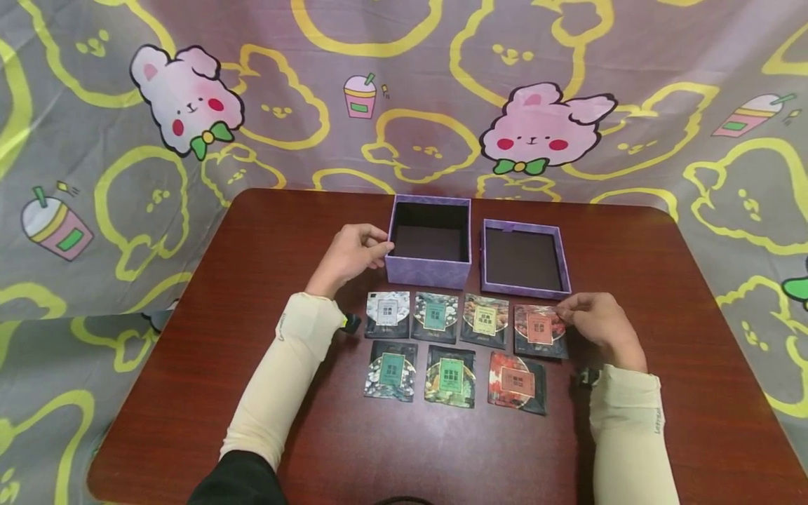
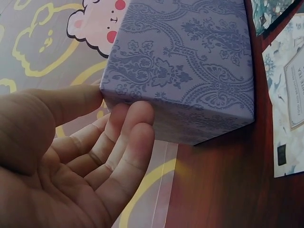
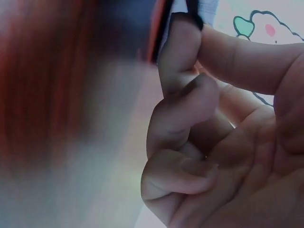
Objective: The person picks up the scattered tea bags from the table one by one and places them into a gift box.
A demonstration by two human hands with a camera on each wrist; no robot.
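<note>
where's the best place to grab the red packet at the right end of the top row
Probably its right edge, from the right: the red packet lies flat on the table, another packet close on its left, the lid behind. That edge is free, and the right hand already pinches it there. The left hand touches the purple box.

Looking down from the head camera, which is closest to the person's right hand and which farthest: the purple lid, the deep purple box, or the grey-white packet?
1. Purple lid, just beyond the right hand.
2. Deep purple box, farther left.
3. Grey-white packet, at the row's left end.
</note>
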